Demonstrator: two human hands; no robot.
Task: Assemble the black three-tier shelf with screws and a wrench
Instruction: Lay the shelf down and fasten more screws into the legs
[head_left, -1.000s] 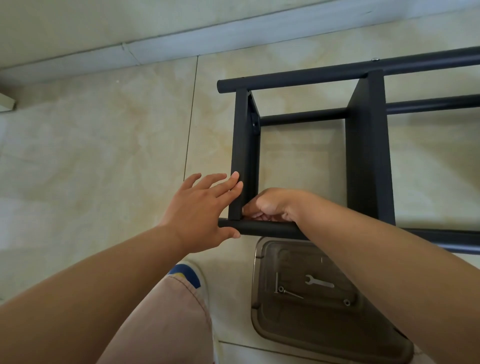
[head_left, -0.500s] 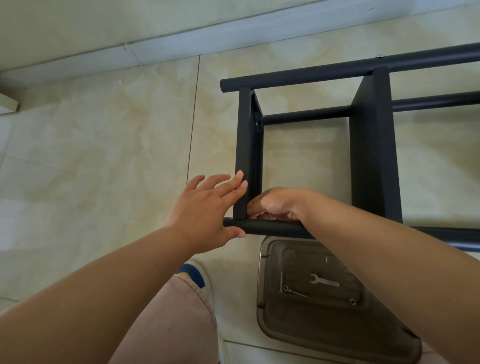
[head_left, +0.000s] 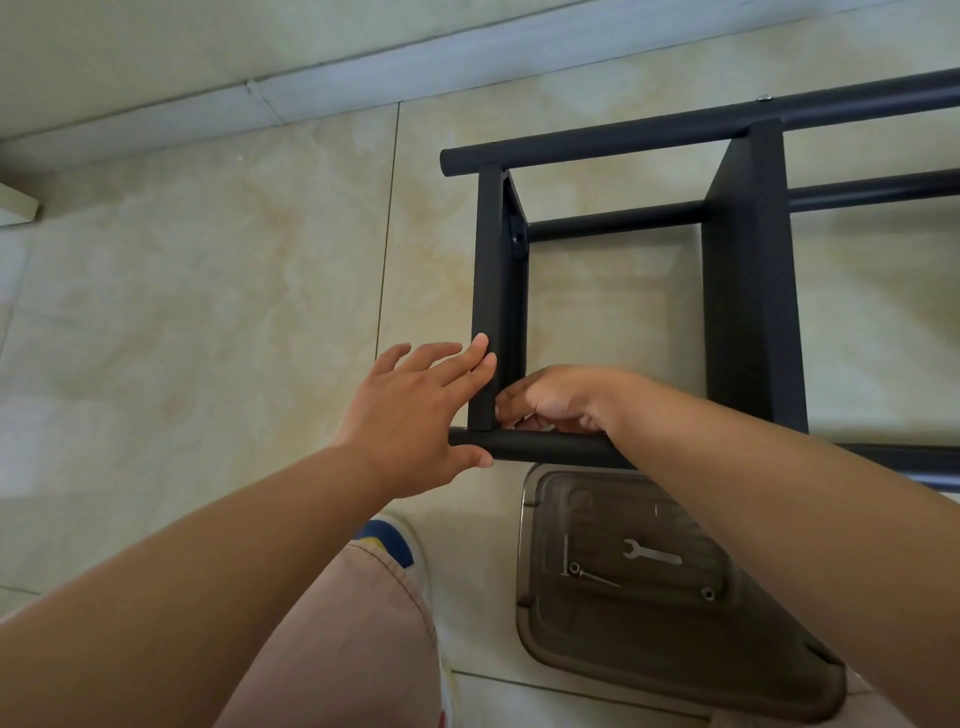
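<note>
Left hand (head_left: 415, 415): fingers (head_left: 470, 358) straight and spread, flat against the outer face of the end panel (head_left: 491, 312), thumb under the near tube (head_left: 550, 448). It braces, no grip. Right hand (head_left: 558, 397): fingers curled in at the panel/tube corner, likely pinching a screw, but the fingertips are hidden, so cannot tell what they hold.

Black shelf (head_left: 748, 291) lies on its side on the tiled floor (head_left: 208, 291), at 12 to 3 o'clock of the hands. Second panel stands at 3 o'clock of the right hand; far tubes run at 12 to 1 o'clock.

Handling, as a judgement: metal tube and sheet, stiff, probably light enough to tip with one hand. Painted finish looks slick, so hold at tube ends or panel edges near a joint. An unscrewed joint can rack under a push.

Tray (head_left: 524, 571) at 6 o'clock of the right hand holds the wrench (head_left: 652, 553) and loose screws (head_left: 597, 576), partly under the right forearm. Open floor from 9 to 11 o'clock; wall skirting (head_left: 363, 67) at 12. Knee and shoe (head_left: 395, 540) crowd 6 o'clock of the left hand.
</note>
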